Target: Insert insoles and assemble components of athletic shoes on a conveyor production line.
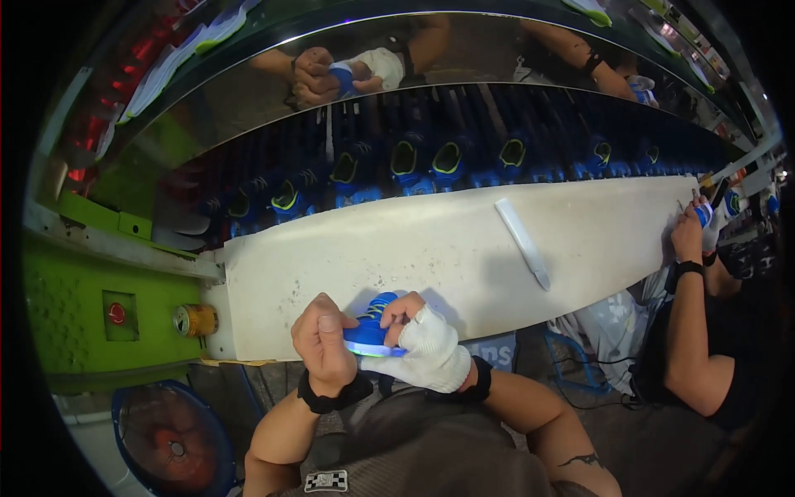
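Note:
A small blue sneaker (367, 332) with yellow-green laces and a pale sole is held just above the near edge of the white work surface. My right hand (431, 346), in a white fingerless glove, grips it from the right, fingers bent over its upper. Against its left side is my bare left hand (324, 341), fingers curled in and thumb raised. Whatever those curled fingers may hold is hidden. Farther off on the white worktop (397, 240) lies a long, pale, narrow tool (522, 245) with a tapered tip.
Behind the worktop, several blue sneakers (447, 157) stand in a row on dark rollers. A yellow can (195, 320) and a red button (115, 313) are at the left, above a blue-rimmed fan (174, 439). At right, a co-worker's hands (689, 236) hold another shoe.

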`<state>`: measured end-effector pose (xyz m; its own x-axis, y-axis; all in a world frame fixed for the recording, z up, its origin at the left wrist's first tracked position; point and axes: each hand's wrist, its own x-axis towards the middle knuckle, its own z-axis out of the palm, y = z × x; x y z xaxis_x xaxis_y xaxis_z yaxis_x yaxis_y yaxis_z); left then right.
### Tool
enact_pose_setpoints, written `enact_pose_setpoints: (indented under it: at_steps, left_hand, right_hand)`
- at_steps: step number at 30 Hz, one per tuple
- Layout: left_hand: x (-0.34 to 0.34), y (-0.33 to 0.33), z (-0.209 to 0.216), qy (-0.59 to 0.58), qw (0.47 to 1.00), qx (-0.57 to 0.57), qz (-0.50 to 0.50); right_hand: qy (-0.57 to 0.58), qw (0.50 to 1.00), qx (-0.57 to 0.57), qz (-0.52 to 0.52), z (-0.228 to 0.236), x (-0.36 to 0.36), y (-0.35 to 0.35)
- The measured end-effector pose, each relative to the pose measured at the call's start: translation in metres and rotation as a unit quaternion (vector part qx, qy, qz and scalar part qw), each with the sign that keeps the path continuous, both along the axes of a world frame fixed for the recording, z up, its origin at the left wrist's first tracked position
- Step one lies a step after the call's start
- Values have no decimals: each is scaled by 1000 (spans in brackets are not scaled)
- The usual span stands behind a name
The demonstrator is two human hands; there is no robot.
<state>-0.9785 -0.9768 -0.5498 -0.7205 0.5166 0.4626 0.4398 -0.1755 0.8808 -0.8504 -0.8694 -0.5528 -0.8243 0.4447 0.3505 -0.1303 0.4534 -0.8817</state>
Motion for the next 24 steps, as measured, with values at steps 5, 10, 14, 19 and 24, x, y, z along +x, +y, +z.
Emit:
enact_pose_setpoints:
  at_steps: [5,10,14,19,24]
  left_hand:
    - [-1,-6,19,65,992,-105,-39]
    - [5,0,30,193,962,-193,7]
    - [3,-5,32,6,987,-157,-41]
    - [33,17,20,-329,913,3,-241]
    - [65,-3,15,67,969,-148,-187]
  right_hand:
    - [-43,998,39,-7,3,0,1]
    - [-114,983,129,55,6,6,14]
    - [-164,972,142,89,19,11,27]
    - [-65,960,272,-9,39,46,48]
    - [-293,885,360,-33,67,40,52]
